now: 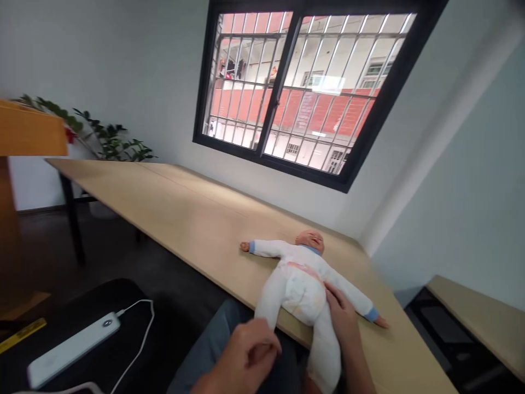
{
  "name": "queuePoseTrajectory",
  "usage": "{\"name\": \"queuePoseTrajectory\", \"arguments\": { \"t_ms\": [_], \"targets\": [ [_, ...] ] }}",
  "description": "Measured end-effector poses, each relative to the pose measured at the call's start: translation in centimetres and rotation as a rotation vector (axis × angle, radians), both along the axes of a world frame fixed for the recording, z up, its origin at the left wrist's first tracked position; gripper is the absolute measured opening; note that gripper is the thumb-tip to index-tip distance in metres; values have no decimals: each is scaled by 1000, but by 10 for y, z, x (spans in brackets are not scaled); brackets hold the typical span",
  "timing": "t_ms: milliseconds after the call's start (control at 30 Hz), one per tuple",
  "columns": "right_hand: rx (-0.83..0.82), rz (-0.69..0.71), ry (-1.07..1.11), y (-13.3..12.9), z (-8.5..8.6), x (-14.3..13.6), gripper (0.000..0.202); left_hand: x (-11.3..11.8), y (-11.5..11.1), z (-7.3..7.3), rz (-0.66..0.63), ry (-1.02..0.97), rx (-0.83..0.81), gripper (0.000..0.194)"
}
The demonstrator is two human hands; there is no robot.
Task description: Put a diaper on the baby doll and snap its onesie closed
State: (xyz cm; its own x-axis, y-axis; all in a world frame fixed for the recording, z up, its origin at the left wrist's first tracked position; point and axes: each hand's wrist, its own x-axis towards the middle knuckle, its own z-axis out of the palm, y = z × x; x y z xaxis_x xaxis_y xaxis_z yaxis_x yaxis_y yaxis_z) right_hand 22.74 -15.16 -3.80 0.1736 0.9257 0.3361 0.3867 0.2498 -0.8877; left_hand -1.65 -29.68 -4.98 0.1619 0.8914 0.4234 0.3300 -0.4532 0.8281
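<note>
A baby doll [309,273] in a white outfit with blue cuffs lies face up on the wooden table, arms spread and legs hanging over the near edge. A white diaper [303,293] with a pinkish band at the waist is around its hips. My left hand [252,350] is curled into a loose fist in front of the doll's leg on the left, and I see nothing inside it. Against the doll's hip on the right, my right hand [342,314] rests with its fingers stretched along the diaper's side. Its fingertips are partly hidden.
The long table [197,219] runs from far left to near right, below a barred window [303,93]. At lower left, a white power strip [74,347] with a cable lies on a black seat [123,301]. A plant [110,139] and an orange wooden stand [33,128] are at left.
</note>
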Motion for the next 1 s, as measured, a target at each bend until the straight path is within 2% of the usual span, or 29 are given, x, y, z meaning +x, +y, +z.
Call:
{"name": "queuePoseTrajectory", "arguments": {
  "t_ms": [67, 100, 133, 267, 333, 433, 533, 667, 733, 867, 1000],
  "targets": [
    [-13, 0, 8, -1, -2, 2, 49, -8, -15, -27, -131, -45, -240, 18],
    [-19, 5, 10, -1, -2, 2, 49, -14, -17, -41, -130, -66, -360, 19],
    [-29, 10, 11, -1, -1, 2, 49, -20, -14, -55, -67, -68, -444, 21],
    [-65, 31, -14, -2, 3, 1, 48, -54, 7, -108, 195, 183, -480, 25],
    [-62, 34, -17, -2, 3, 1, 48, -69, 13, -130, 254, 291, -512, 25],
    [-51, 32, -7, -1, 0, 2, 49, -83, 13, -157, 307, 325, -505, 24],
    [-48, 23, -7, -2, -2, 2, 49, -89, 11, -172, 347, 307, -507, 24],
    [-53, 22, -10, -4, 1, -1, 49, -102, 8, -183, 479, 368, -512, 26],
    [-55, 18, -15, -5, 2, -1, 48, -117, 3, -189, 557, 493, -542, 28],
    [-74, 18, -21, -1, -1, 3, 47, -156, -18, -201, 694, 819, -723, 47],
    [-60, 32, -10, 4, -8, 6, 47, -176, -38, -204, 757, 916, -843, 49]
  ]
}}
